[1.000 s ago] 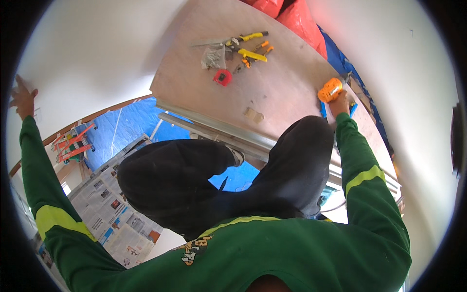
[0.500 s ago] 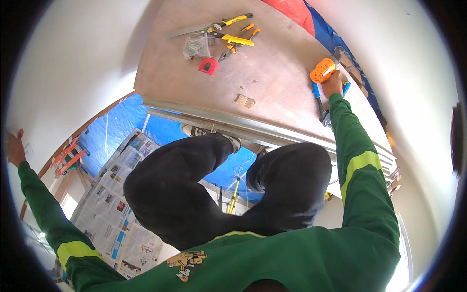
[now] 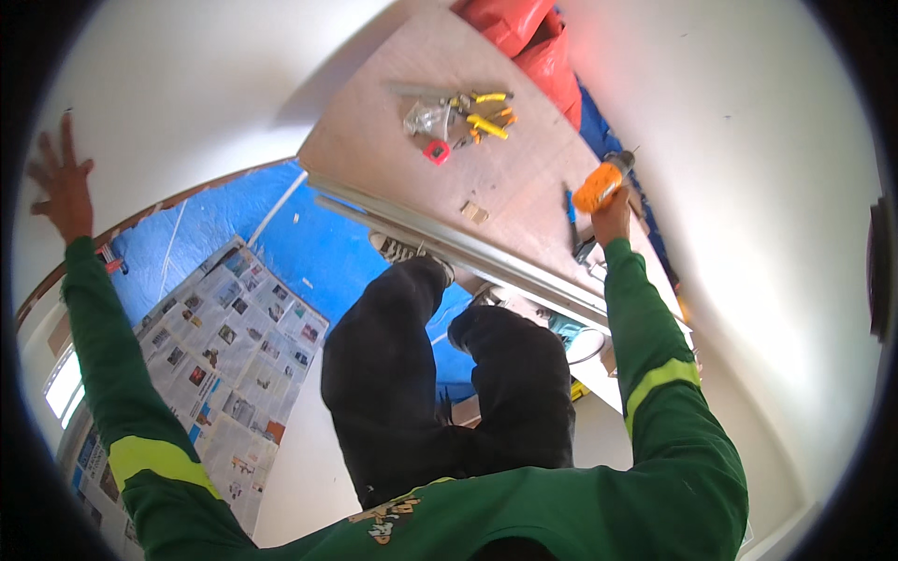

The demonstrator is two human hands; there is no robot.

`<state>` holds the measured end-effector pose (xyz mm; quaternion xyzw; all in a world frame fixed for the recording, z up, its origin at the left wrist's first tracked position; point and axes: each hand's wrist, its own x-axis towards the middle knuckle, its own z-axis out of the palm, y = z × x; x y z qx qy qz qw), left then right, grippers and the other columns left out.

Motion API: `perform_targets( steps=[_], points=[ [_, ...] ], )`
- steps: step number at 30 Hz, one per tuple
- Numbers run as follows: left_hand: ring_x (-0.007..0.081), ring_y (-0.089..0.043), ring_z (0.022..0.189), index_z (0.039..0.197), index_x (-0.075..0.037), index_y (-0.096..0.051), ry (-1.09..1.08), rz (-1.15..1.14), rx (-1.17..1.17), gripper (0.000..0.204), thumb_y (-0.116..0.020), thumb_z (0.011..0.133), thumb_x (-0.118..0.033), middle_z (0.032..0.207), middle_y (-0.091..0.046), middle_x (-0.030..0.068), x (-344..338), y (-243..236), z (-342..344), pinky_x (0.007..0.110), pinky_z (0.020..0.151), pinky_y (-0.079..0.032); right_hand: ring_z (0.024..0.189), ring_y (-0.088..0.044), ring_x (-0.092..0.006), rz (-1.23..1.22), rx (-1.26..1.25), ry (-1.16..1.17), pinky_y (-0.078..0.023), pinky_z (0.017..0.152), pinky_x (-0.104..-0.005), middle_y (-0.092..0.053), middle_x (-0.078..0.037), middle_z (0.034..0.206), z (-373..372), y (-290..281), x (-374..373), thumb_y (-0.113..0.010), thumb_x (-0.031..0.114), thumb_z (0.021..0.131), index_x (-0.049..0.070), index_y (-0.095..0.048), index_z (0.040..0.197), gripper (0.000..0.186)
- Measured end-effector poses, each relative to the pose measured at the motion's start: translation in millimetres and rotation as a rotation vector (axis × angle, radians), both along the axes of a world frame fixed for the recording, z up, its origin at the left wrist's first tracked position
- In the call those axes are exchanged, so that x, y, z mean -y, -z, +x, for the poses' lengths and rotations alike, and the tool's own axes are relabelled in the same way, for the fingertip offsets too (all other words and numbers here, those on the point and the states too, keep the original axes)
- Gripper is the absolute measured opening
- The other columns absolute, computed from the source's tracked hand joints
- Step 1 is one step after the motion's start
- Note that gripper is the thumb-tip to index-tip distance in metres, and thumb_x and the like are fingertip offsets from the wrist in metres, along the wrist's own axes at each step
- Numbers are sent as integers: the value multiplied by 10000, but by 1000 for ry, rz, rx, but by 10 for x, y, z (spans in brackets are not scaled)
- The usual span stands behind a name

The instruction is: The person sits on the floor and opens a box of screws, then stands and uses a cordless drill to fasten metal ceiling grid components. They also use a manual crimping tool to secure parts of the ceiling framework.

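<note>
My left hand (image 3: pixel 65 187) is spread, fingers apart, against the white wall at the far left. My right hand (image 3: pixel 613 215) is wrapped round an orange cordless drill (image 3: pixel 599 185) over the right part of a plywood board (image 3: pixel 365 140). Under and beside that hand lies a blue-handled tool (image 3: pixel 571 213). Farther up the board are yellow-handled snips (image 3: pixel 490 125), pliers with orange grips, a clear bag of small parts (image 3: pixel 426 120) and a red tape measure (image 3: pixel 437 152). A scrap of cardboard (image 3: pixel 475 212) lies nearer me.
Metal channels (image 3: pixel 486 266) run along the board's near edge, beside my shoes (image 3: pixel 398 248). Blue sheeting (image 3: pixel 215 234) and newspaper (image 3: pixel 229 374) cover surfaces at the lower left. Red bags (image 3: pixel 543 65) lie behind the board. A white wall (image 3: pixel 748 187) curves along the right.
My left hand has moved higher on the wall since half a second ago. My legs are more upright, and my right hand with the drill sits slightly lower and farther left in the picture.
</note>
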<state>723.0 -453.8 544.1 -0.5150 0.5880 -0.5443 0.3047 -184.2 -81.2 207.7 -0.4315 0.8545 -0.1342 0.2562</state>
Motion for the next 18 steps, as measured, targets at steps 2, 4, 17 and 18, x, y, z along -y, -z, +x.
perform_targets(
  steps=[2,4,17,18],
  points=[
    [383,-454,1519,1741,-500,-6,45,-2,-119,1221,-836,847,-541,1820,-241,2,-120,85,-93,749,796,-619,1175,-688,-440,-34,109,-123,-557,998,-509,-690,-270,1227,-251,-782,-1,-633,187,1045,-15,-538,1283,326],
    [384,-322,1615,1738,-511,-4,40,-45,-242,1236,-843,831,-493,1849,-141,-24,-242,160,-295,778,863,-585,1113,-706,-356,-178,424,-96,-587,947,-470,-696,-194,1193,-534,-1632,74,-561,247,1102,12,-546,1315,317],
    [341,-166,1690,1762,-368,-193,186,-185,-1156,893,-671,1031,-556,1826,-222,33,-792,-1710,-1685,704,1248,-313,677,-616,-153,-898,50,220,-553,584,-292,-640,-67,1020,-1695,-6379,-158,-580,168,1129,143,-395,1575,484],
    [390,-282,1632,1720,-295,-320,361,-364,-1027,807,-672,1039,-548,1750,-354,89,-797,-2195,-1613,633,1250,-345,672,-602,-146,-888,77,81,-543,581,-289,-617,-44,995,-1709,-6509,-158,-614,135,1104,137,-417,1552,489]
  ],
)
